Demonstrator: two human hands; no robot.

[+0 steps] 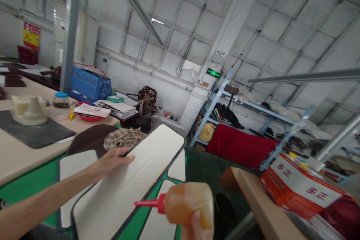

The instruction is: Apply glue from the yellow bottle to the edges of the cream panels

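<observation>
The left hand (pixel 116 160) grips one edge of a white, dark-edged panel (pixel 135 183), thumb on its face. Right-hand fingers (pixel 196 222) wrap a squeeze bottle (pixel 185 200) of amber liquid, its red nozzle (pixel 150 203) pointing leftward from them across the panel. Beyond the left fingers lies a checked cloth (pixel 120 138); below both hands, more white panels (pixel 161 215).

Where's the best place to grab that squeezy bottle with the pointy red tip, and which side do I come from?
Probably around the wide body of the bottle, coming from below, as the right hand does. The body looks broad and rounded, while its red nozzle is thin and points to the picture's left, so I'd keep off that end.
</observation>
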